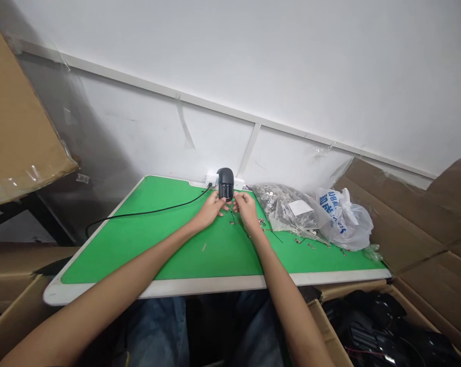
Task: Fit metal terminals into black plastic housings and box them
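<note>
We've got the black plastic housing (pixel 226 184) upright at ctr of frame, near the far edge of the green-topped table (pixel 215 262). Our L hand (pixel 212 210) grips its lower L side, thumb & fingers closed on it. Our R hand (pixel 246 208) is at its lower R, fingertips bunched close by; can't tell if they pinch a small pc or touch the housing.

Just behind, we see a white power unit (pixel 239 182) w/ a black cable (pixel 154 209) running to mid-left. R of ctr: small metal pcs (pixel 261 222) & thin wires (pixel 277 236) lie loose nr our R wrist. Further R, a clear bag (pixel 271 198) full of metal bits touches a white bag (pixel 347 219) w/ blue lettering.

Lower R corner: cardboard box (pixel 332 331) w/ black plastic parts (pixel 383 326) inside. Upper L: big cardboard carton (pixel 18 112). Bottom ctr: our jeans (pixel 157 326).
</note>
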Demonstrator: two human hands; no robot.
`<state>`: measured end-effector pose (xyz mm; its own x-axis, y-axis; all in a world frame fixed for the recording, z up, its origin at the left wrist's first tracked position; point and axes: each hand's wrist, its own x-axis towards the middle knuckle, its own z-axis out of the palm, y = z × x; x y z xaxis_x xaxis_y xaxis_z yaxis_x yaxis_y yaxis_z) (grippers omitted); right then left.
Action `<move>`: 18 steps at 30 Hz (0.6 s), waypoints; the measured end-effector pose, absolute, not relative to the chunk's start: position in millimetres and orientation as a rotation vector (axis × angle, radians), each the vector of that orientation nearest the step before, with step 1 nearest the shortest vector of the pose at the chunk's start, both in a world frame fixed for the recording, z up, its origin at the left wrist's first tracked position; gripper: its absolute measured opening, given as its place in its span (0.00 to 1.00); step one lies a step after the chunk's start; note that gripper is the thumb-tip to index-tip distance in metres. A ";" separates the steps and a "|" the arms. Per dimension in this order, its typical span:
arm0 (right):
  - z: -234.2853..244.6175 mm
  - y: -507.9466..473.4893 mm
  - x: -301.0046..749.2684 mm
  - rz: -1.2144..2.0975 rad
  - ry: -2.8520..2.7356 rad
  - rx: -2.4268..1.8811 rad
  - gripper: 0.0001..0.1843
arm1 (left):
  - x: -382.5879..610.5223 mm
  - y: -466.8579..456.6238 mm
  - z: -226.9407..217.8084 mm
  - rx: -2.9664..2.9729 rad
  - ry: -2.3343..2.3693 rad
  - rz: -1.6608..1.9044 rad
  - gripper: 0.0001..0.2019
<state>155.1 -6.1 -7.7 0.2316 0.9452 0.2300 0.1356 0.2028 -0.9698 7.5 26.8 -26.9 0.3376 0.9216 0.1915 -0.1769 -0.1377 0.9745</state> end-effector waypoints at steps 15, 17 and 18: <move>-6.2 -9.4 158.7 0.966 -1.270 -1.114 0.19 | 10.6 28.2 -31.5 1.388 0.689 1.097 0.21; -6.9 -8.8 158.3 0.953 -1.273 -1.135 0.19 | 11.3 28.3 -32.5 1.391 0.695 1.111 0.21; -7.4 -8.6 158.2 0.939 -1.281 -1.145 0.18 | 11.5 28.1 -32.9 1.393 0.698 1.118 0.22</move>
